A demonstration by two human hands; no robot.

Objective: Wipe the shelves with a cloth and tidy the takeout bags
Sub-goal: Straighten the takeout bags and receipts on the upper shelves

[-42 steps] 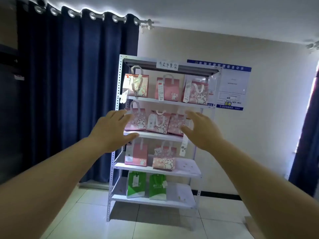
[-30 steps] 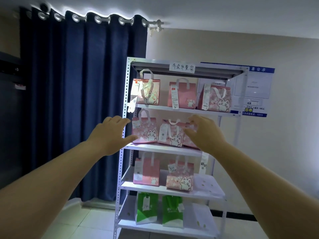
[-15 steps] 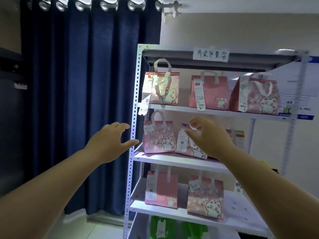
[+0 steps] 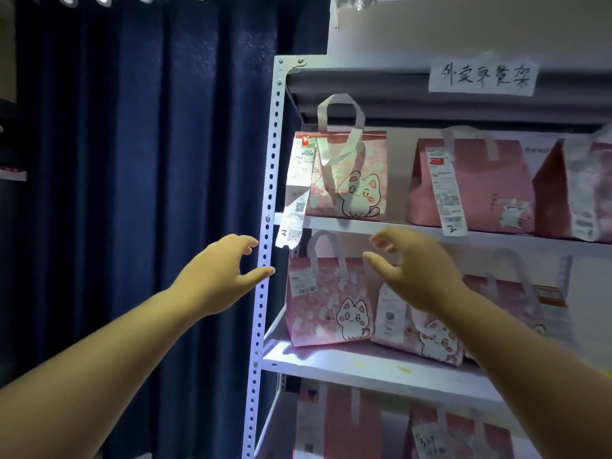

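A white metal shelf rack (image 4: 265, 246) stands close in front of me, holding pink takeout bags with cat prints and paper receipts. The top-left bag (image 4: 347, 175) stands upright on the upper shelf, a plain pink bag (image 4: 480, 190) to its right. A second cat bag (image 4: 328, 306) stands on the shelf below. My left hand (image 4: 218, 276) is open, fingers spread, just left of the rack's front post. My right hand (image 4: 410, 270) is open and empty in front of the middle shelf's bags. No cloth is in view.
A dark blue curtain (image 4: 149, 193) hangs left of the rack. A handwritten paper label (image 4: 483, 77) is taped to the rack's top edge. More pink bags (image 4: 347, 425) stand on the lower shelf. Yellowish specks lie on the middle shelf board (image 4: 364, 362).
The view has closed in on the rack, which now fills the right side. Both hands stay raised and open, now level with the upper two shelves.
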